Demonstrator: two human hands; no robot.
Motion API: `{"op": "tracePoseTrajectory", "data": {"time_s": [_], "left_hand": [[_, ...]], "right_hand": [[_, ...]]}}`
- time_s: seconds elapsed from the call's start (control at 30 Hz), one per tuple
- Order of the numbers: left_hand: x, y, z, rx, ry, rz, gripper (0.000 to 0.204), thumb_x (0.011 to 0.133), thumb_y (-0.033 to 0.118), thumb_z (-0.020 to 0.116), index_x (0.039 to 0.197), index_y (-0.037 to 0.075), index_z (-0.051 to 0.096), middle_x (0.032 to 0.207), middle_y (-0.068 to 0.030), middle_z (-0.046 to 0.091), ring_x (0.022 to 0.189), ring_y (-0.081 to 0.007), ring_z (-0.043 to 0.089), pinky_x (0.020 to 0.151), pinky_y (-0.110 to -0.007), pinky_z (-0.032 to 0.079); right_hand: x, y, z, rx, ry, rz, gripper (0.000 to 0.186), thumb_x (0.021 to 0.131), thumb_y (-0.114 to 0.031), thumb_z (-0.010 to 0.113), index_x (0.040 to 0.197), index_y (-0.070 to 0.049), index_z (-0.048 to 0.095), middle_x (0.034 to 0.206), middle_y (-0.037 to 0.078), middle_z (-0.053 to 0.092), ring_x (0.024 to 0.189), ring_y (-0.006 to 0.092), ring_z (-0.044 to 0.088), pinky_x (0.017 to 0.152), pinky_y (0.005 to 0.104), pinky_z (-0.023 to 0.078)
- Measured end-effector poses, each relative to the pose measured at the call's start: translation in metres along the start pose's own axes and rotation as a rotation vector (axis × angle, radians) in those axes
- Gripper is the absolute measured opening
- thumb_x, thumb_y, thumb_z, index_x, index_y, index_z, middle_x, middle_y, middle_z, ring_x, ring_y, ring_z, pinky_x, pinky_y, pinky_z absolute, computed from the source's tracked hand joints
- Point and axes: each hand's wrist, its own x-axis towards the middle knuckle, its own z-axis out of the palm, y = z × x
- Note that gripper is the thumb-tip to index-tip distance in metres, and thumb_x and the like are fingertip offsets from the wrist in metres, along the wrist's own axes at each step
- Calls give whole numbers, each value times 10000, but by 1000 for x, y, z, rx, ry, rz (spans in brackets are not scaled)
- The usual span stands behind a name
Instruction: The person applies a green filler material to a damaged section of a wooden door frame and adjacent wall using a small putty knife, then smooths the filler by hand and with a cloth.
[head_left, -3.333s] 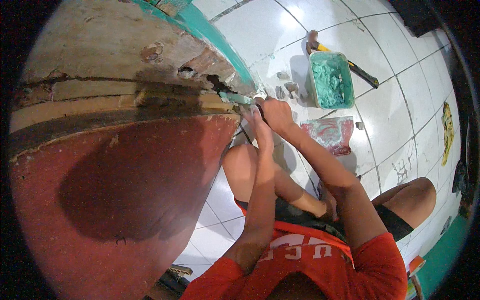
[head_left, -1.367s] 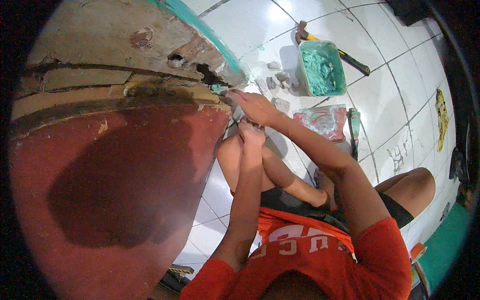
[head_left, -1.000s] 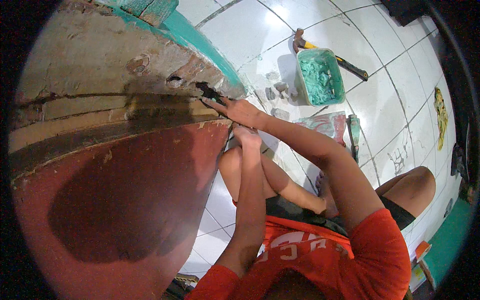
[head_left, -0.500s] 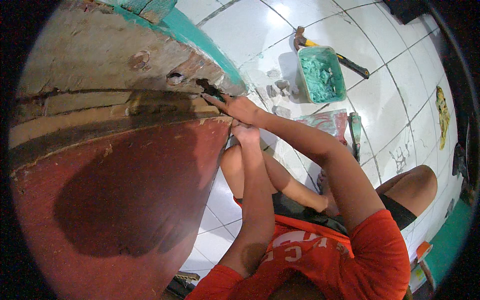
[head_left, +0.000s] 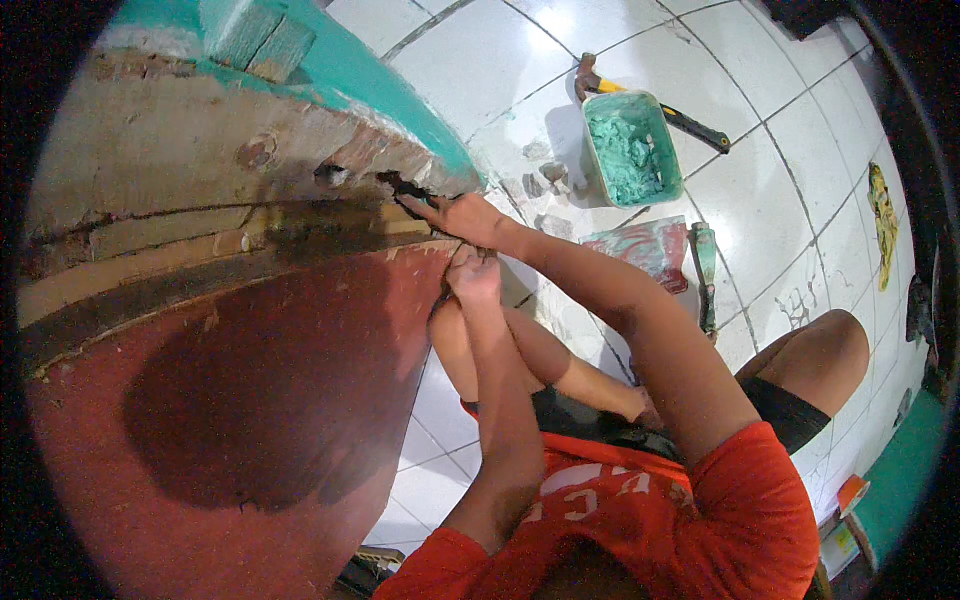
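Observation:
My right hand [head_left: 470, 218] is at the weathered wooden beam [head_left: 190, 120]. Its index finger stretches toward a dark, ragged hole [head_left: 403, 187] in the wood, and its other fingers are bent. Just below, my left hand [head_left: 474, 276] is closed at the corner of a dark red board [head_left: 300, 420]; whatever its fingers hold is hidden. A lighter wooden strip [head_left: 160, 237] runs between beam and board, ending near my right hand.
On the white tiled floor [head_left: 480, 60] stands a tub [head_left: 632, 150] of green putty, with a hammer [head_left: 695, 128] behind it. A smeared red-and-green plastic sheet [head_left: 640, 252] and a green-handled scraper [head_left: 704, 265] lie closer. A yellow cloth [head_left: 881, 225] is far right.
Both hands have shifted slightly leftward in the view, with the whole scene moving a little. My right index finger stays at the hole and my left hand at the board's corner.

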Motion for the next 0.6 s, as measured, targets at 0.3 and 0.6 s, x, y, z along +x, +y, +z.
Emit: {"op": "tracePoseTrajectory", "data": {"time_s": [0.3,0.6], "left_hand": [[-216,38,135,-211,377,31,473,843,73,452,1292,-43,360,1363,-221,330,1286,-330,288,1104,-464,178],[-289,120,64,-363,497,537,241,880,112,451,1090,13,517,1272,-230,367,1219,-393,322,1055,-536,238]], "right_hand": [[-25,29,-1,-40,-74,16,706,807,-128,465,1432,-182,142,890,110,616,487,199,592,398,312,462],[-45,32,-5,-230,-63,-72,599,834,-189,462,1393,-129,257,993,100,563,536,189,596,467,312,479]]}}
